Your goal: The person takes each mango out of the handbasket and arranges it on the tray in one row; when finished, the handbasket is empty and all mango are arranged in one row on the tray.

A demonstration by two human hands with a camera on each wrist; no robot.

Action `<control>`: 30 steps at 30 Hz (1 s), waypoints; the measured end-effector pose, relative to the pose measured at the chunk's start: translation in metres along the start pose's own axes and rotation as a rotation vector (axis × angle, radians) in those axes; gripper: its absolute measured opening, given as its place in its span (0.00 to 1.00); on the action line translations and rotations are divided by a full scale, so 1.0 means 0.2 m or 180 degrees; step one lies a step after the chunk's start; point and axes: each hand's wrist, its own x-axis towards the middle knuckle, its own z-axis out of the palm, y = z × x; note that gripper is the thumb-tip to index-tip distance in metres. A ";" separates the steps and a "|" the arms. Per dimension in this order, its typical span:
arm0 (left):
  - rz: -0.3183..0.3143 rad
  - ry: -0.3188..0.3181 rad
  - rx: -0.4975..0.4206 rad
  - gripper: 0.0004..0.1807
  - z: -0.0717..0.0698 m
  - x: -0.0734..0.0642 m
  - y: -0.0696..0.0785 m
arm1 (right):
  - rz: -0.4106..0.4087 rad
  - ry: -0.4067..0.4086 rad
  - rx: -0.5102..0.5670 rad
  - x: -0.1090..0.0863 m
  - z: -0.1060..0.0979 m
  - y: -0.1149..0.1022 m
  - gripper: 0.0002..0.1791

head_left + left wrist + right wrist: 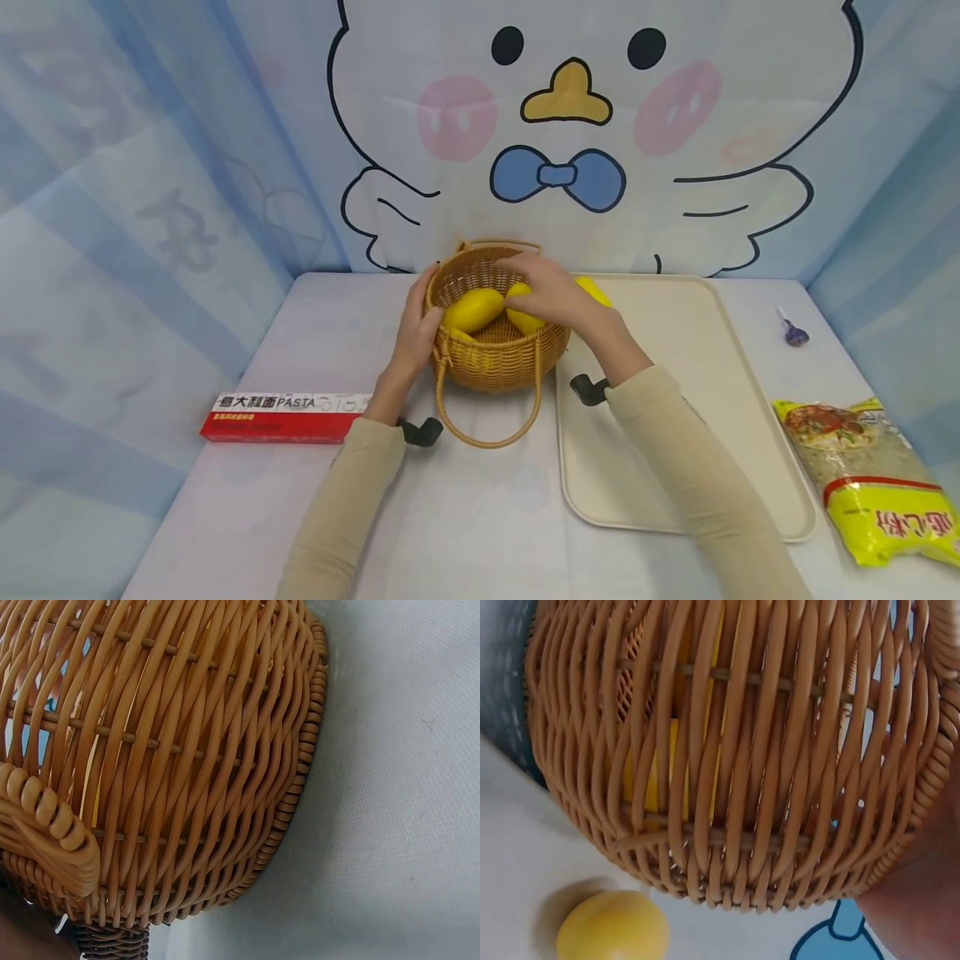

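A wicker basket (491, 367) stands upright with yellow oval fruits inside, one of them a plainly visible yellow fruit (474, 310). My left hand (415, 327) grips the basket's left side, thumb at the rim. Over the right rim reaches my right hand (551, 290), its thumb and fingers around another yellow fruit (527, 322) in the basket; its fingertips are partly hidden. The wrist views show mostly woven wall, with yellow showing through the gaps. Beyond my right wrist, a yellow fruit (613, 928) lies outside the basket on the tray, partly covered in the head view.
A cream tray (675, 333) lies right of the basket. At left is a red and white pasta box (285, 418), partly behind my left wrist. On the right lie a yellow food bag (870, 475) and a small purple lollipop (795, 335). One basket handle (487, 445) hangs toward me.
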 end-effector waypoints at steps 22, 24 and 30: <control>-0.0051 -0.0094 0.0006 0.36 -0.04 -0.06 0.18 | 0.0472 -0.0606 -0.1027 0.14 0.09 -0.04 0.34; -0.0037 -0.0112 0.0000 0.36 -0.04 -0.05 0.17 | 0.0535 -0.0668 -0.1083 0.15 0.09 -0.03 0.35; -0.0043 -0.0124 0.0007 0.36 -0.04 -0.05 0.18 | 0.0736 -0.0820 -0.1075 0.16 0.11 -0.02 0.37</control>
